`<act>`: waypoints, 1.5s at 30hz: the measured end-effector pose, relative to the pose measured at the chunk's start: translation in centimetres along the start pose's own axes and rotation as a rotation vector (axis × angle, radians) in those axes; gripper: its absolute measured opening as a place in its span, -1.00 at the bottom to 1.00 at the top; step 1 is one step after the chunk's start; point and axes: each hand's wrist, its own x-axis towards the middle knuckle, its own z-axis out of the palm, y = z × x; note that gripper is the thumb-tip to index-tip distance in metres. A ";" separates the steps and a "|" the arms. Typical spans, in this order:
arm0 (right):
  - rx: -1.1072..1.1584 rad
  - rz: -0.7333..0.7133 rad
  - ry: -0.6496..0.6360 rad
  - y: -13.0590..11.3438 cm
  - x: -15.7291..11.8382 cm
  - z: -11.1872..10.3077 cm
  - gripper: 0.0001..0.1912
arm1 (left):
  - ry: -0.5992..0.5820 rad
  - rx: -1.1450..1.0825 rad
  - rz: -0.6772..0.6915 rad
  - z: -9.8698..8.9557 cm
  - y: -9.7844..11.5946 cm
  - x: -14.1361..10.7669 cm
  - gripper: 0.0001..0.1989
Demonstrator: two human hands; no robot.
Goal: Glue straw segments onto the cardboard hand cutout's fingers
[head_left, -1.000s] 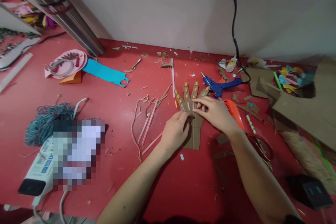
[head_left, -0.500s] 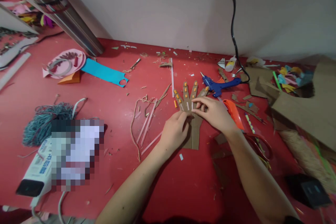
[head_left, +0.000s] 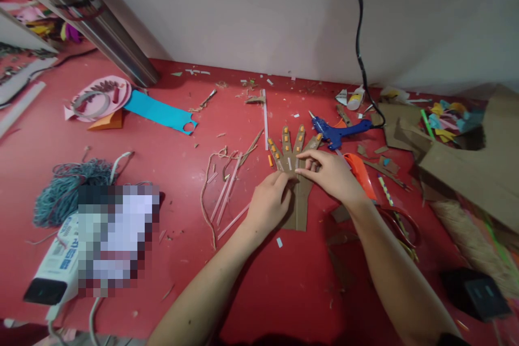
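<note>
A hand-shaped cardboard cutout [head_left: 300,211] lies flat on the red table, with short orange tube pieces [head_left: 286,139] along its fingers and clear tube pieces [head_left: 290,164] at the top of its palm. My left hand [head_left: 272,197] rests on the palm's left side, its fingers closed and their tips partly hidden. From the right, my right hand [head_left: 330,175] reaches over the palm, thumb and index finger closed around a small clear tube piece [head_left: 297,163] standing against the cardboard. A loose orange piece [head_left: 271,160] lies left of the cutout.
Behind the cutout at the right lies a blue glue gun [head_left: 340,132] with a black cord [head_left: 360,38]. Clear straws [head_left: 230,189] and twine lie left. Farther left are teal yarn [head_left: 73,189] and a steel flask [head_left: 97,21]. Cardboard [head_left: 466,173] fills the right.
</note>
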 end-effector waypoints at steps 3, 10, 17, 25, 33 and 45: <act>0.020 0.002 -0.002 0.0 0.0 0.0 -0.75 | -0.004 0.004 -0.002 -0.1 0.1 0.0 -0.75; 0.025 -0.016 0.015 0.0 -0.1 0.1 -0.77 | 0.001 0.009 0.008 -0.1 0.1 -0.1 -0.76; 0.029 -0.016 0.011 0.0 -0.1 0.1 -0.76 | 0.003 0.002 0.009 -0.1 0.1 -0.1 -0.75; 0.015 -0.041 -0.004 0.2 -0.1 0.1 -0.78 | 0.004 0.007 0.012 0.0 0.0 -0.1 -0.77; 0.036 -0.027 0.004 0.4 -0.1 0.2 -0.74 | -0.001 0.032 0.005 0.0 0.0 -0.1 -0.76; 0.038 -0.008 -0.032 -0.1 -0.2 -0.2 -0.80 | 0.001 0.011 0.007 0.0 0.0 -0.1 -0.76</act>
